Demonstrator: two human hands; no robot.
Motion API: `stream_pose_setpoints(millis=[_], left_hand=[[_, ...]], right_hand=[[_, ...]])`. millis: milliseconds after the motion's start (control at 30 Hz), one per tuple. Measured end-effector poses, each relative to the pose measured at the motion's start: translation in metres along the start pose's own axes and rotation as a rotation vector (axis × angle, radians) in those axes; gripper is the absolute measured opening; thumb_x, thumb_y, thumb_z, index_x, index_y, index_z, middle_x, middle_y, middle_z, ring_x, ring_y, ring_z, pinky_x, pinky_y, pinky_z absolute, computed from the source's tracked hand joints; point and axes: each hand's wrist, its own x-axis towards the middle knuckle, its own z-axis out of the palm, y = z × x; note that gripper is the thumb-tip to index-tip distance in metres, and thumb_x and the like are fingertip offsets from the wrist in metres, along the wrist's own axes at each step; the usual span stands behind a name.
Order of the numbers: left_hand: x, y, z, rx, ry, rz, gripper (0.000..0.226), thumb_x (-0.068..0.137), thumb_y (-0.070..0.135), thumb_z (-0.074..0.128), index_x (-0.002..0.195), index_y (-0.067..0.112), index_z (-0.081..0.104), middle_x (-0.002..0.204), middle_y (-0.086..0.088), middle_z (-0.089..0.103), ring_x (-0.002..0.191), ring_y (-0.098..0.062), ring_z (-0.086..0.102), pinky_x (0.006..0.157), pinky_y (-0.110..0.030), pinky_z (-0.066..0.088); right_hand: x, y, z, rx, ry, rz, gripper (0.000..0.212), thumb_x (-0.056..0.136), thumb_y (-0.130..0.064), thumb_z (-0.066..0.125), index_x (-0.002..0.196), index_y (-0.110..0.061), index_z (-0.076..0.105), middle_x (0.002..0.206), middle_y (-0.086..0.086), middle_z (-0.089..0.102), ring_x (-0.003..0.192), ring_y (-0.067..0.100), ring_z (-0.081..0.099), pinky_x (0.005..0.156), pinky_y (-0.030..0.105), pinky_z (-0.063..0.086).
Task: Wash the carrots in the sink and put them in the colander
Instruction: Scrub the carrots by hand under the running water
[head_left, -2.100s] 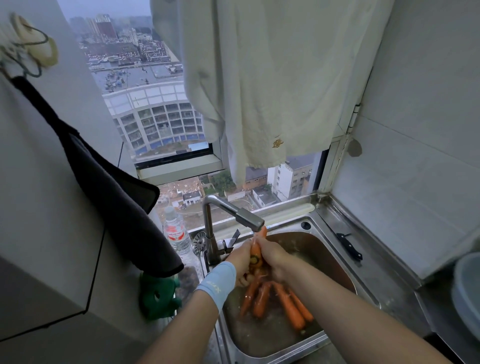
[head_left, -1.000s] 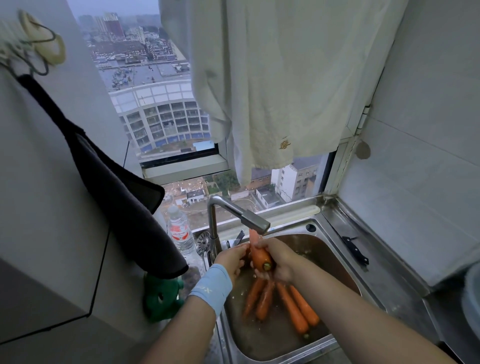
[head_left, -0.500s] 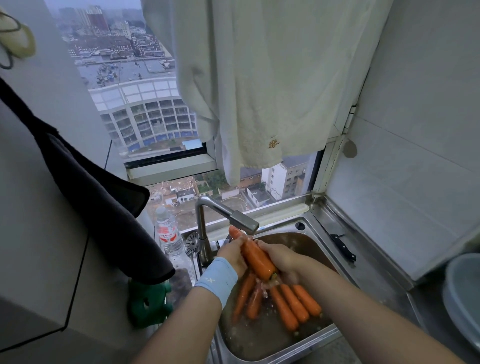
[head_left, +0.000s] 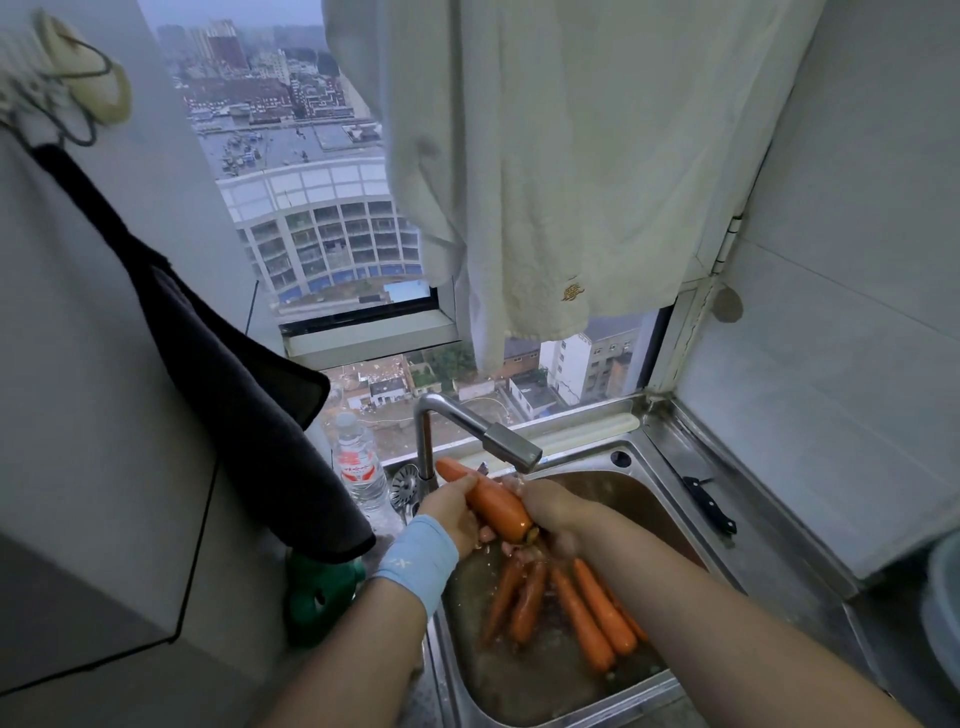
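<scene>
A big window (head_left: 291, 130) fills the back wall. Outside are many buildings (head_left: 322, 228) and a grey sky. The light in the room is dim and grey. A pale cloth (head_left: 571, 156) hangs down over the right part of the window. The right wall (head_left: 841, 338) has big white tiles. On the left wall (head_left: 78, 364) a dark towel (head_left: 223, 384) hangs down from up high. A water bottle (head_left: 358, 465) stands below the window. A black knife (head_left: 709, 504) lies on the shiny steel counter (head_left: 769, 545), close to the right wall.
</scene>
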Motion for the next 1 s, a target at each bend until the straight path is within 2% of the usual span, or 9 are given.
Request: stream_pose_setpoints(millis=[167, 267, 433, 533, 667, 733, 833, 933, 1000], left_hand=[[0.001, -0.001, 0.002, -0.052, 0.027, 0.051, 0.041, 0.095, 0.014, 0.066, 0.132, 0.004, 0.053, 0.129, -0.018, 0.063, 0.121, -0.036, 0.059, 0.11, -0.051, 0.042], [0.001, -0.008, 0.008, 0.032, 0.036, 0.103, 0.042, 0.091, 0.015, 0.071, 0.129, 0.003, 0.058, 0.117, -0.018, 0.07, 0.106, -0.031, 0.067, 0.102, -0.047, 0.051], [0.001, -0.015, 0.018, 0.046, 0.012, 0.086, 0.058, 0.085, 0.03, 0.079, 0.133, 0.011, 0.053, 0.114, -0.014, 0.071, 0.099, -0.028, 0.071, 0.078, -0.038, 0.06], [-0.004, -0.02, 0.02, 0.027, -0.046, 0.073, 0.048, 0.089, 0.022, 0.074, 0.132, 0.01, 0.053, 0.115, -0.015, 0.071, 0.104, -0.029, 0.07, 0.091, -0.042, 0.058], [-0.014, -0.023, 0.027, -0.151, -0.087, 0.054, 0.043, 0.099, 0.008, 0.058, 0.139, 0.02, 0.047, 0.123, -0.017, 0.066, 0.114, -0.036, 0.065, 0.106, -0.052, 0.048], [-0.02, -0.029, 0.034, -0.125, -0.088, 0.068, 0.042, 0.103, 0.013, 0.052, 0.143, 0.023, 0.041, 0.13, -0.014, 0.063, 0.117, -0.037, 0.063, 0.105, -0.054, 0.048], [-0.016, -0.037, 0.039, -0.028, -0.051, 0.129, 0.051, 0.105, 0.025, 0.05, 0.152, 0.023, 0.031, 0.112, -0.013, 0.071, 0.105, -0.032, 0.069, 0.097, -0.05, 0.055], [-0.01, -0.031, 0.04, -0.054, -0.025, 0.129, 0.048, 0.104, 0.035, 0.051, 0.147, 0.015, 0.04, 0.098, -0.014, 0.074, 0.09, -0.031, 0.074, 0.082, -0.045, 0.061], [-0.012, -0.026, 0.037, -0.078, -0.034, 0.117, 0.043, 0.104, 0.03, 0.053, 0.14, 0.009, 0.047, 0.101, -0.016, 0.072, 0.088, -0.031, 0.072, 0.084, -0.045, 0.059]], right_hand=[[-0.004, -0.005, 0.008, -0.236, 0.226, -0.121, 0.039, 0.111, -0.037, 0.034, 0.099, -0.01, 0.059, 0.085, 0.012, 0.066, 0.068, 0.017, 0.063, 0.065, 0.028, 0.053], [0.005, -0.004, 0.007, -0.435, 0.287, -0.221, 0.047, 0.109, -0.046, 0.032, 0.096, -0.016, 0.066, 0.098, 0.008, 0.067, 0.087, 0.017, 0.062, 0.087, 0.033, 0.047], [0.003, 0.008, -0.013, -0.493, 0.234, -0.293, 0.068, 0.1, -0.068, 0.035, 0.101, -0.014, 0.077, 0.1, 0.007, 0.075, 0.097, 0.023, 0.071, 0.095, 0.037, 0.052], [-0.002, 0.021, -0.035, -0.43, 0.139, -0.255, 0.074, 0.084, -0.084, 0.048, 0.093, -0.017, 0.08, 0.095, 0.006, 0.079, 0.093, 0.023, 0.075, 0.093, 0.039, 0.057], [-0.01, 0.033, -0.055, -0.463, 0.087, -0.215, 0.065, 0.093, -0.072, 0.049, 0.096, -0.015, 0.08, 0.094, 0.005, 0.079, 0.096, 0.022, 0.075, 0.104, 0.046, 0.051], [-0.012, 0.037, -0.059, -0.445, 0.076, -0.196, 0.06, 0.097, -0.064, 0.048, 0.096, -0.013, 0.079, 0.096, 0.007, 0.078, 0.098, 0.024, 0.073, 0.107, 0.05, 0.049], [-0.014, 0.035, -0.054, -0.463, 0.059, -0.2, 0.05, 0.1, -0.054, 0.044, 0.101, -0.014, 0.074, 0.102, 0.01, 0.075, 0.102, 0.027, 0.07, 0.107, 0.053, 0.047], [-0.015, 0.034, -0.041, -0.403, 0.033, -0.207, 0.055, 0.091, -0.067, 0.05, 0.11, -0.021, 0.073, 0.109, 0.007, 0.076, 0.104, 0.025, 0.072, 0.105, 0.048, 0.051], [-0.013, 0.035, -0.038, -0.362, 0.033, -0.215, 0.066, 0.079, -0.075, 0.055, 0.111, -0.021, 0.075, 0.106, 0.007, 0.077, 0.102, 0.027, 0.073, 0.104, 0.05, 0.052]])
